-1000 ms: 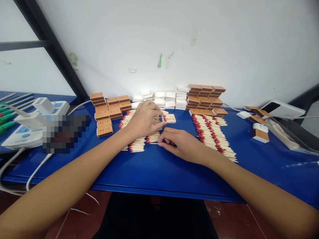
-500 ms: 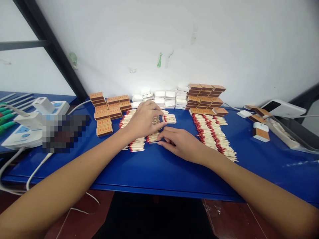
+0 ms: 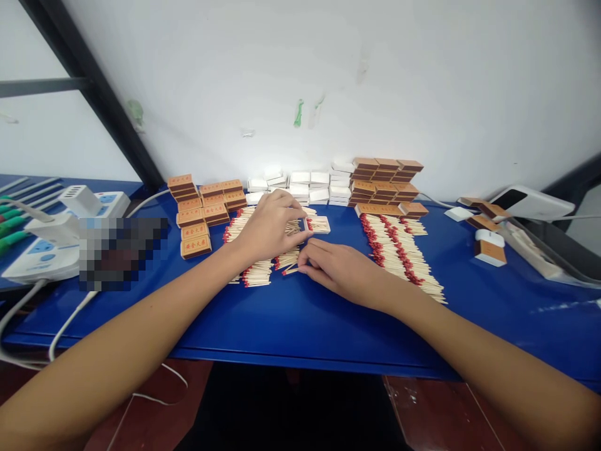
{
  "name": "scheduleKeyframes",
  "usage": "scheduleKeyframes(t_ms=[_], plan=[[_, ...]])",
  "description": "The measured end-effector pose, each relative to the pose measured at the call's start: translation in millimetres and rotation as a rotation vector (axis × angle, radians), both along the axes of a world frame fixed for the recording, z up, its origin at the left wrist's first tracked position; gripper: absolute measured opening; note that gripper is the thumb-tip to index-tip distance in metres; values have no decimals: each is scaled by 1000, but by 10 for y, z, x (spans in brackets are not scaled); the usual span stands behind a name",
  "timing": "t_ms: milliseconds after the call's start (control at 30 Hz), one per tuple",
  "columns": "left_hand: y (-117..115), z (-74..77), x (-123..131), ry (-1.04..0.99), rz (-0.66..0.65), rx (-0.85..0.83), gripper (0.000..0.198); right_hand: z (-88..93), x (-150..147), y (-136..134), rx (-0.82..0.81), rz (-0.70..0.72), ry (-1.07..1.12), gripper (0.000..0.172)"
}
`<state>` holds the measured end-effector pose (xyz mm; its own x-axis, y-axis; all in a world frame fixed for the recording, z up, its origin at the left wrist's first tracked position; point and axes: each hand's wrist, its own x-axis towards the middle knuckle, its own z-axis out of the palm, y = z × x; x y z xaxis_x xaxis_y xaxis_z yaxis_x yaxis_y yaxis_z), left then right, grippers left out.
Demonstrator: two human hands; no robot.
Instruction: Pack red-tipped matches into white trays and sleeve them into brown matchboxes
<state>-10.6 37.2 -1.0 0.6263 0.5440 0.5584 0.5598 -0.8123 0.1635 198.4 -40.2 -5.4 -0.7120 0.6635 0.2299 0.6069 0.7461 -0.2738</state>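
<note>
My left hand (image 3: 270, 227) curls over the left pile of matches (image 3: 257, 273), its thumb and fingertips closed on the left end of a small white matchbox tray (image 3: 321, 225). Some red-tipped matches lie inside that tray. Just in front of it my right hand (image 3: 339, 265) pinches a match (image 3: 291, 271), whose red head points left and whose other end is hidden by the fingers. Part of the left pile is covered by my left hand. To the right of my right hand lies another spread of matches (image 3: 397, 254) with red heads.
Printed matchboxes (image 3: 195, 245) are stacked at the left, white trays (image 3: 300, 178) along the wall, and brown matchbox sleeves (image 3: 385, 188) to their right. A power strip (image 3: 42, 254) with cables stands far left. At the right are an earphone case (image 3: 489, 238) and a white device (image 3: 535, 202).
My right hand has drawn the match slightly away from the left pile, so its red head now shows. My left hand stays at the tray.
</note>
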Motion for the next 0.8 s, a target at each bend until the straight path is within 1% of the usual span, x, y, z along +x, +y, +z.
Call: scheduleKeyframes(t_ms=[133, 267, 367, 467, 633, 800], plan=[[14, -8, -11, 10, -3, -1, 24, 83, 162, 67, 101, -64, 40, 12], [13, -19, 7, 13, -40, -1, 26, 129, 361, 241, 248, -226, 123, 9], [-6, -20, 34, -39, -87, 7, 28, 121, 436, 333, 290, -306, 124, 9], [-25, -9, 52, -84, -119, 16, 28, 99, 435, 354, 261, -292, 128, 10], [-38, 12, 57, -59, -123, -5, 28, 93, 418, 338, 230, -266, 145, 12], [-55, 3, 60, -51, -130, -22, 27, 116, 447, 338, 221, -258, 126, 14]])
